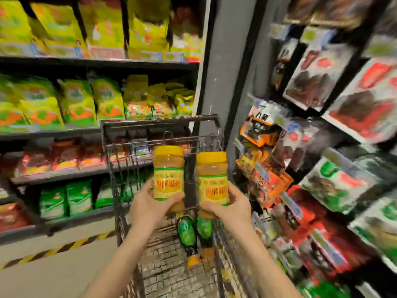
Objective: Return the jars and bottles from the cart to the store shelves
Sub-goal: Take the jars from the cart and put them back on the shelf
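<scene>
The left jar and the right jar, both yellow-lidded, are held upright over the cart; two apparently green-labelled bottles lie inside.

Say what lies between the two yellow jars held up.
Head view: only a bare gap between left jar and right jar; the wire cart shows behind it.

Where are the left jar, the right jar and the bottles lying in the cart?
left jar (168, 179), head view: middle of its yellow label.
right jar (212, 188), head view: middle of its yellow label.
bottles (186, 231), head view: green label of the left one.
</scene>
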Tool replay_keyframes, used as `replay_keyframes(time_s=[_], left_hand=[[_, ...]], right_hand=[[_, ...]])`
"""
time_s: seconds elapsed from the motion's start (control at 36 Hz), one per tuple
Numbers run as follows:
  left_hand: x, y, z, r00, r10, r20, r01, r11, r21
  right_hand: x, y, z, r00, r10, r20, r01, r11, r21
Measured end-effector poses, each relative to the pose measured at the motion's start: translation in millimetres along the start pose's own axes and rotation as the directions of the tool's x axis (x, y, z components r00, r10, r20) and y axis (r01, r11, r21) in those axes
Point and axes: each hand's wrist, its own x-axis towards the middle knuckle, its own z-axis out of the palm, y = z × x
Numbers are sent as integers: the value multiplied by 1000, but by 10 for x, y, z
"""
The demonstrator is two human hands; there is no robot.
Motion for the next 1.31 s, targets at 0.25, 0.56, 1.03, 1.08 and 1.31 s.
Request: replay_keyframes(time_s=[0.25, 0.56, 1.03, 1.08, 1.31], left_hand=[[-596, 1080, 69, 954, 252, 162, -226, 960, -163], [-1346, 2120, 402, 826, 493, 274, -402, 855, -326], [-3966, 2746, 1067, 507, 680, 529, -311, 717, -623], [-4320, 2740, 1110, 465, 671, 578, -252, 726, -639], [-5794, 2678, 1192, 327, 703, 632, -137, 697, -704]], right_hand=[[-811, -831, -898, 927, -183, -328, 196, 981, 6], [-1705, -1580, -1987, 720, -355, -596, 369, 924, -105], [-4316, -1404, -3438, 398, -358, -845, 248, 928, -277], [-4696, -1337, -3585, 360, -342, -868, 218, 936, -278], [-6212, -1165, -3936, 221, -325, -920, 87, 946, -313]])
